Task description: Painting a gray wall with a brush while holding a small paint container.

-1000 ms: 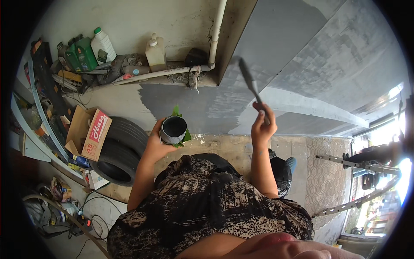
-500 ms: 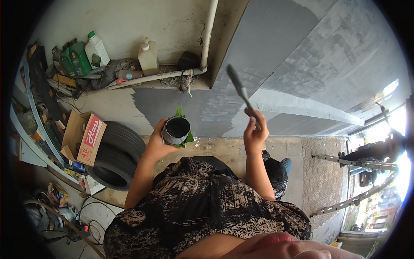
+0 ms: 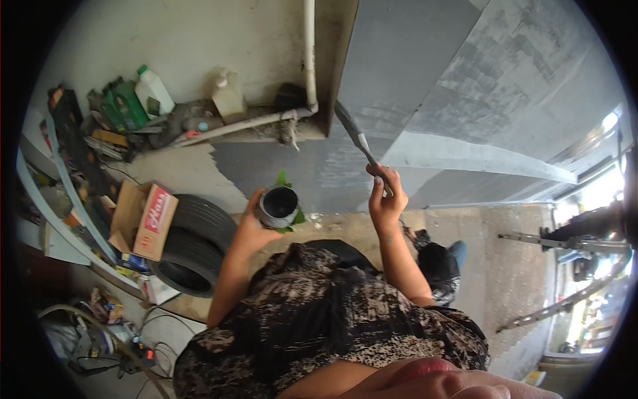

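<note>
Grey brush (image 3: 359, 141): is slanting up and leftward before the grey wall (image 3: 392, 60); whether its tip is touching, I cannot tell.
Right hand (image 3: 387, 199): is gripping the brush handle.
Left hand (image 3: 250, 229): is clasping a round cup (image 3: 271, 220), well apart from the right hand.
Green leaves (image 3: 300, 217): are poking out beside the cup.
Cardboard box (image 3: 156, 225): is sitting next to black tyres (image 3: 207, 216), left of the hands.
</note>
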A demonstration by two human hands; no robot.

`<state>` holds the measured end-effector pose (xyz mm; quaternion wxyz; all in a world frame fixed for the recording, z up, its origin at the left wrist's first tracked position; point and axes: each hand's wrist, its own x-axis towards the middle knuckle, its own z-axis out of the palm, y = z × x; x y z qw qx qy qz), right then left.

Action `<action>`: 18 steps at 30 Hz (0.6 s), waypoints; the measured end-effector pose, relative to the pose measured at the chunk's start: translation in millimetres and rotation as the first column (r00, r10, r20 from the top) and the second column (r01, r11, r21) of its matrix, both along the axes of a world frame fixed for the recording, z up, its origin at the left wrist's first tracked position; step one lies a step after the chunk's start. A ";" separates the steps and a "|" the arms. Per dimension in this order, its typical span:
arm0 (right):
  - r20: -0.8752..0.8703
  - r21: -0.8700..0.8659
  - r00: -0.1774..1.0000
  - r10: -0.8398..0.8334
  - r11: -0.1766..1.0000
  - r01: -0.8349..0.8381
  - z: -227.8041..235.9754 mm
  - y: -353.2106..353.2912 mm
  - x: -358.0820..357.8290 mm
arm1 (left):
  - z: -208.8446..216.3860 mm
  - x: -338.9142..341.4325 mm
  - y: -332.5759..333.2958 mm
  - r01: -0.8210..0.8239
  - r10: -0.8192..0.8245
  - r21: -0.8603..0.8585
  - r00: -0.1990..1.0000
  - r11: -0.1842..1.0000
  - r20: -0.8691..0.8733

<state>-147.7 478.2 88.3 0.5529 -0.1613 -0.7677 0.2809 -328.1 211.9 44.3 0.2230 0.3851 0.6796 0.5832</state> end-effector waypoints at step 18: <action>0.017 0.013 0.999 -0.041 0.999 0.041 35.0 124.9 70.9 | 85.5 123.7 127.3 0.023 -0.023 0.000 1.000 1.000 -0.012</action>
